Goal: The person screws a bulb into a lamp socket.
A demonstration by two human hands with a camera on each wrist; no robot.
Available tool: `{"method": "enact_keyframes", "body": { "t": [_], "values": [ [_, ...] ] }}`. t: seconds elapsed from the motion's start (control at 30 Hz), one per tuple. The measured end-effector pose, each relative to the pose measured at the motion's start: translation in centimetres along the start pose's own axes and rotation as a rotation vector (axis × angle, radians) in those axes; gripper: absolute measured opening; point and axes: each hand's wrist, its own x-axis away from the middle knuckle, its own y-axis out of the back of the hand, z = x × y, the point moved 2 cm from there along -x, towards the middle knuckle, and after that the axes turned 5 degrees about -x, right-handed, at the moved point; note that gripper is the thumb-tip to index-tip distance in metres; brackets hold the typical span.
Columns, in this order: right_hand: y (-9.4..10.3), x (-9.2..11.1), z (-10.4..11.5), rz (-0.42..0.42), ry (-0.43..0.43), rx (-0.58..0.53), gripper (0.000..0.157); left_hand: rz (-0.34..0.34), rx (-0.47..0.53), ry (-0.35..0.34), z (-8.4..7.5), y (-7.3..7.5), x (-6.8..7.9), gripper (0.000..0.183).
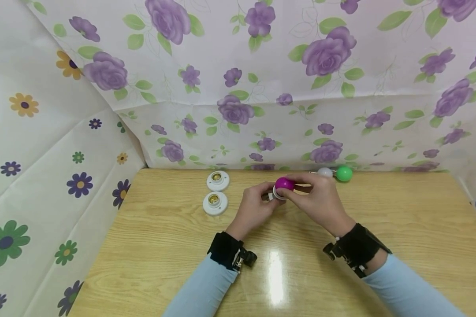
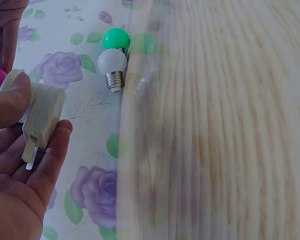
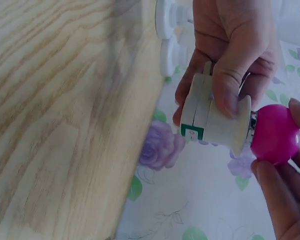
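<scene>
Grips clamped: left hand (image 1: 257, 207) pinches white plug-in socket (image 3: 221, 120), right hand (image 1: 321, 201) holds magenta bulb (image 3: 275, 134) at socket's mouth (metal thread (image 3: 252, 124) showing), over wooden table (image 1: 154, 251); 2 round holders (image 1: 215, 210) sit leftward.

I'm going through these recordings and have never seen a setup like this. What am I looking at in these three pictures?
There is no robot here: a person works with two bare hands. The wide picture comes from a camera worn on the head; the other two come from cameras worn on the left and right wrists.

The left hand holds a white plug-in lamp socket. The right hand grips a magenta bulb at the socket's mouth, with some metal base showing between them.

On the wooden table lie two round white lampholders at the left, and a white bulb and a green bulb near the far edge.
</scene>
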Motion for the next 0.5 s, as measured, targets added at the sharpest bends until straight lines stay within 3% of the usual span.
{"method": "enact_keyframes", "body": {
  "t": [0.13,0.3,0.5],
  "values": [
    [0.0,0.0,0.1,-0.017,-0.025,0.030,0.039,-0.004,-0.005,0.014,0.0,0.0,0.0,0.031],
    [0.5,-0.1,0.2,0.020,-0.069,0.000,0.047,0.004,0.002,0.011,0.0,0.1,0.0,0.033],
    [1.1,-0.6,0.0,0.202,-0.159,-0.091,0.045,0.026,0.052,0.007,0.0,0.1,-0.1,0.034]
  ]
}}
